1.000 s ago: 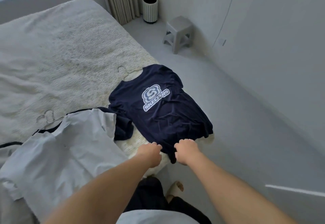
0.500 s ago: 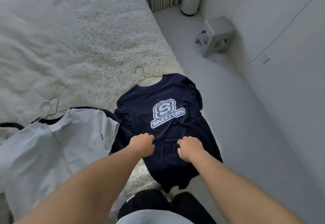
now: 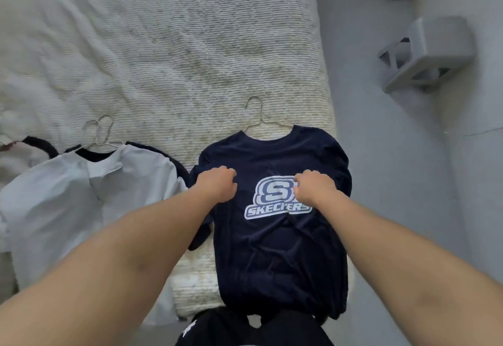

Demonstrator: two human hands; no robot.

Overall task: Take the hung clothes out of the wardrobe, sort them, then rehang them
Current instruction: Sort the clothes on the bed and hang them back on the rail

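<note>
The fingers of the left hand (image 3: pixel 217 188) and the right hand (image 3: pixel 313 189) are curled in, pinching the cloth of a dark blue T-shirt (image 3: pixel 277 250) at chest height. White letters on it read "SKECHERS" under a big "S" logo (image 3: pixel 272 198). The shirt lies flat on the bed (image 3: pixel 163 46), on a wire hanger (image 3: pixel 258 117). Just left lies a pale blue shirt (image 3: pixel 68 196) on another hanger. A grey stool (image 3: pixel 430 52) stands on the floor.
</note>
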